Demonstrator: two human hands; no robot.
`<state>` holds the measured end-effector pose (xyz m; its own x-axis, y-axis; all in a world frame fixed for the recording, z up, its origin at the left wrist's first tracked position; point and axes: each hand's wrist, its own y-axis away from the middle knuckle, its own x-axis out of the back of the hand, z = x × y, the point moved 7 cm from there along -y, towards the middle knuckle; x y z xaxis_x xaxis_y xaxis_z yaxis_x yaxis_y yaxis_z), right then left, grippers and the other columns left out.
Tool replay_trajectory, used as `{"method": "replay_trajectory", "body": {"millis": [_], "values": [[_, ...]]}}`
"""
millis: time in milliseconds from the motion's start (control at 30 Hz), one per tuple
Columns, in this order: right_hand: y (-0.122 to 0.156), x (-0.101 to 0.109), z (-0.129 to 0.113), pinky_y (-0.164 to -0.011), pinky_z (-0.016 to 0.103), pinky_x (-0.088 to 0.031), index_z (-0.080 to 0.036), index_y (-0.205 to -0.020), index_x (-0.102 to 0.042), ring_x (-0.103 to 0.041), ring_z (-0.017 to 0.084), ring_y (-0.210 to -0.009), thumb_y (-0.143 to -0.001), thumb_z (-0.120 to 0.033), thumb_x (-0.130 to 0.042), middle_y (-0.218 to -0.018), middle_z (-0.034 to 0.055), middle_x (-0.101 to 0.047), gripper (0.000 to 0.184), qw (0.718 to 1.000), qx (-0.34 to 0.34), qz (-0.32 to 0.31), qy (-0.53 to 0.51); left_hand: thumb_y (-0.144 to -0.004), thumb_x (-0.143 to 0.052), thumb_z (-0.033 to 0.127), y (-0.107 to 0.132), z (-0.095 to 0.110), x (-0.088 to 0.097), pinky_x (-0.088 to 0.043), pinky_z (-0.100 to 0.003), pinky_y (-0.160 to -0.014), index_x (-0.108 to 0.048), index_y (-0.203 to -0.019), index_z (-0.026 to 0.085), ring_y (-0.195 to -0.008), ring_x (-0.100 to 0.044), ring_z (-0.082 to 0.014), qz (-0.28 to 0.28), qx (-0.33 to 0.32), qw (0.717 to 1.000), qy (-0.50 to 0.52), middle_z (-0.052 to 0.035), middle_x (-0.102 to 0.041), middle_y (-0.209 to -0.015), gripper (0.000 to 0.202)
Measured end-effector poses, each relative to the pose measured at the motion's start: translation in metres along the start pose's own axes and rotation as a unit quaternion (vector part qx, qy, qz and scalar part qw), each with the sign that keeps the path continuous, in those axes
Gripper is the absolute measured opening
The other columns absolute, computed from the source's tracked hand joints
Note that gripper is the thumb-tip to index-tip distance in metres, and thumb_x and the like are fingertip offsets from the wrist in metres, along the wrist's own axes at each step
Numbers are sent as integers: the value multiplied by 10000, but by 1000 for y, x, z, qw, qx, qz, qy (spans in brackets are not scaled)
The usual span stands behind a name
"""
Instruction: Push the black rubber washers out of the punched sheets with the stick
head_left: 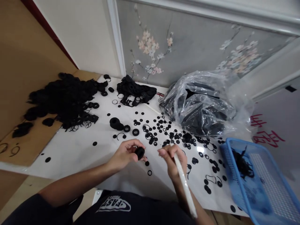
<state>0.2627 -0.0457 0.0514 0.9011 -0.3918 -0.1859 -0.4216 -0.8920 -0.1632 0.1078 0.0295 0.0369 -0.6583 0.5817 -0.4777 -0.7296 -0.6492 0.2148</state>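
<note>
My left hand (125,153) is curled around a small stack of black foam rings (140,152), held just above the white table (77,150). My right hand (172,156) pinches a thin white stick (185,184) that runs back along my forearm, its tip near the left hand's rings. Several loose black discs and rings (164,131) lie scattered on the table just beyond both hands.
A big heap of black foam scraps (65,100) covers the left, partly on brown cardboard (25,147). A smaller black pile (136,90) sits at the back. A clear plastic bag (201,106) of black parts lies right, and a blue mesh basket (255,178) stands at the near right.
</note>
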Motion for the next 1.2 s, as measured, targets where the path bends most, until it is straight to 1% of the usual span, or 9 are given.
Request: {"method": "replay_trajectory", "body": {"millis": [167,233,367,500,733,833,967,1100,1200], "values": [[-13,71,13,-607,221,-449,-211,-638,-384,-573,103,-625,-757,-201,-676,-601,-68,-517,316,979,-30,189,-64,-534,-801,605,-2,11,-7,-541,-172,-547,-642,-856,143,-651,-714,-173,-11,-4,1000,27,-13,-661,-675,585],[-14,93,17,-620,243,-453,-218,-636,-354,-579,121,-622,-753,-260,-676,-575,-73,-486,345,972,-51,231,13,-542,-797,606,-3,15,-10,-548,-167,-536,-635,-883,149,-648,-715,-174,-19,-6,999,40,-15,-668,-694,593],[-14,96,25,-711,374,-489,-231,-684,-375,-647,233,-776,-804,-350,-602,-747,30,-654,282,926,-128,100,342,-625,-753,612,-6,25,-18,-560,-158,-517,-634,-950,160,-648,-713,-165,-43,-10,997,61,-29,-682,-780,570],[-17,80,20,-928,498,-433,-220,-841,-459,-477,342,-1254,-808,-295,-539,-1212,163,-604,115,868,-25,-10,496,-677,-706,628,-10,37,-26,-551,-136,-494,-639,-956,146,-640,-706,-156,-51,-13,996,67,-40,-673,-792,561],[-40,66,14,-700,411,-514,-163,-1448,-335,-655,328,-957,-886,-207,-465,-940,150,-701,578,742,-135,-61,654,-669,-719,624,-13,61,-19,-552,-174,-482,-644,-909,142,-647,-658,-133,1,-91,996,23,-36,-632,-809,544],[-48,10,10,-858,470,-505,-121,-1359,-468,-607,312,-1080,-924,-282,-473,-1115,179,-675,464,779,-47,-90,619,-678,-787,492,-10,71,6,-545,-177,-504,-655,-920,171,-672,-642,-122,91,-140,986,-21,-15,-614,-829,423],[-46,-79,35,-1011,491,-427,-117,-1292,-547,-492,323,-1221,-875,-349,-585,-1302,164,-584,478,815,57,-246,522,-741,-774,317,-3,74,32,-547,-184,-605,-668,-940,203,-718,-658,-111,149,-159,975,-32,-12,-639,-904,253],[-59,-99,42,-1019,515,-405,-152,-1225,-609,-495,316,-1211,-851,-356,-636,-1298,165,-583,427,885,43,-227,404,-674,-818,274,13,81,38,-562,-267,-740,-665,-963,192,-834,-664,-163,140,-197,966,-89,-51,-684,-961,337],[-57,-100,34,-851,417,-536,-202,-1187,-635,-647,212,-960,-906,-477,-523,-1118,110,-689,409,958,-81,-257,97,-602,-856,194,29,93,30,-542,-279,-755,-628,-1097,212,-895,-647,-182,149,-254,922,-251,-48,-697,-959,546]]}}
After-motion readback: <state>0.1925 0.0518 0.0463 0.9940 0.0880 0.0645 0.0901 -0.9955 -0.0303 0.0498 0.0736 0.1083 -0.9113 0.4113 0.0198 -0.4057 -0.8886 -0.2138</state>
